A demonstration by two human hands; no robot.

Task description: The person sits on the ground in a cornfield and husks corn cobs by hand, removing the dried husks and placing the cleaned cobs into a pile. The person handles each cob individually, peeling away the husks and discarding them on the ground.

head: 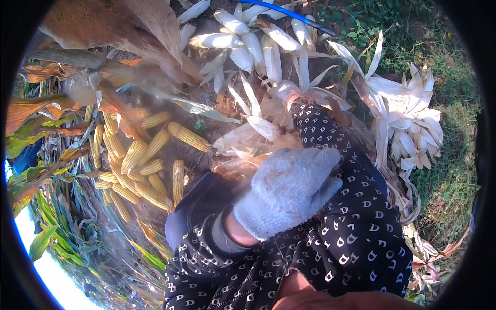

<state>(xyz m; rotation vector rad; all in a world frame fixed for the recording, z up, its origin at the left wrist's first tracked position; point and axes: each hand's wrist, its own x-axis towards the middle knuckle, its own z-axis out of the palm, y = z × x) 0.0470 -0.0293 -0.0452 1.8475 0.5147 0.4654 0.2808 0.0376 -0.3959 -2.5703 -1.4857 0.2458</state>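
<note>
My left hand [288, 193], in a fuzzy pale knit glove, is in front of my chest, against or just above my right sleeve. Its back faces up and its curled fingers point right; anything inside them is hidden. My right arm stretches forward, and my right hand [285, 91], also pale-gloved, is among dry corn husks [267, 128]. Its fingers are partly hidden, so its grip is unclear. Just beyond it lie several corn ears in white husks [254, 50]. To my left, bare yellow corn cobs [135, 162] form a loose heap on the soil.
Stripped husks [410, 116] are piled at the right on green grass [449, 186]. A blue tube or rod [286, 11] crosses the top. Large dry corn leaves [116, 31] hang close at upper left. Standing and fallen stalks [73, 217] fill the left side.
</note>
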